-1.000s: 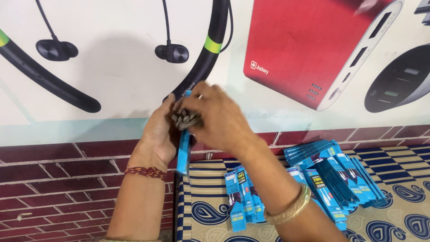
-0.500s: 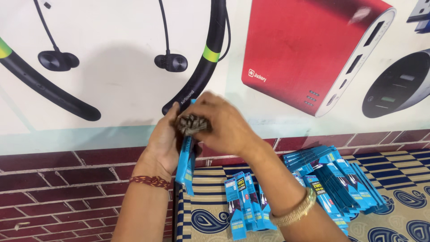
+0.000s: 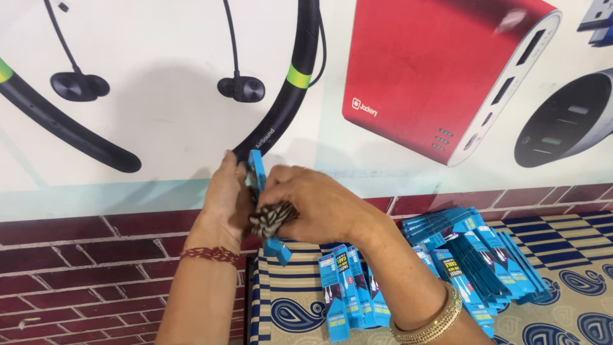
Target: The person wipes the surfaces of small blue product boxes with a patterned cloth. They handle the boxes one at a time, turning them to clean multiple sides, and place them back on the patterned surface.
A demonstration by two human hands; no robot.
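Hands meet in front of the printed wall poster (image 3: 159, 96); my left hand (image 3: 225, 198) is cupped, fingers half curled, around the back of a narrow blue package (image 3: 257, 176), whose lower end pokes out below my grip; my right hand (image 3: 313, 204) closes over the front of it, fingers bent and pinching a coiled striped cable (image 3: 273, 218) against the package; a red thread bracelet (image 3: 211, 254) sits on my left wrist, a gold bangle (image 3: 429, 314) on my right; below my right forearm lie more blue packages (image 3: 348, 291) on a patterned cloth (image 3: 575, 281); to the right of that arm, a fanned heap of blue packages (image 3: 476, 252); under my left arm runs a red brick wall (image 3: 83, 275).
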